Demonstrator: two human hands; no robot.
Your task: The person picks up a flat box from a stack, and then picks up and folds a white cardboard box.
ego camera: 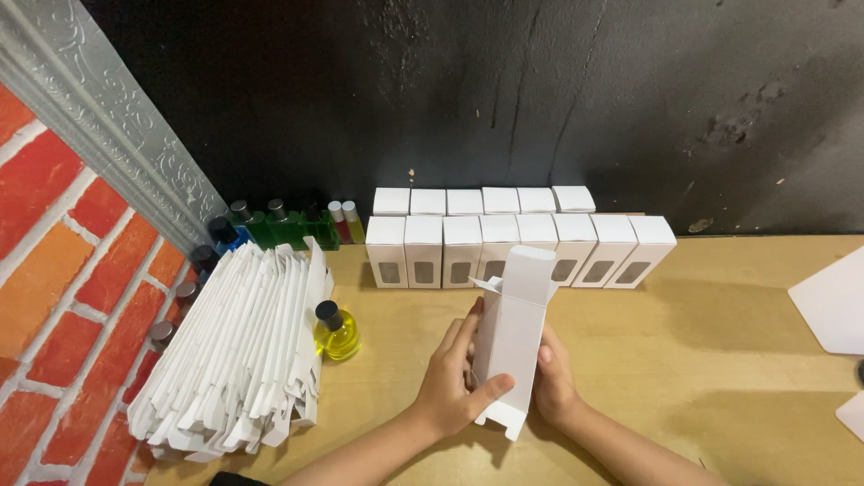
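Note:
A tall white carton (515, 333) with its top flap open is held upright above the wooden table (720, 342). My left hand (454, 378) grips its left side, thumb across the front near the bottom. My right hand (553, 378) holds it from behind on the right, mostly hidden by the carton. A small bottle of yellow liquid with a black cap (336, 331) stands on the table to the left of my hands.
A long stack of flat white cartons (238, 351) lies at the left. Two rows of closed white boxes (513, 243) stand along the dark wall. Coloured bottles (279, 225) line the back left corner and the brick wall. White sheets (832, 301) lie at the right edge.

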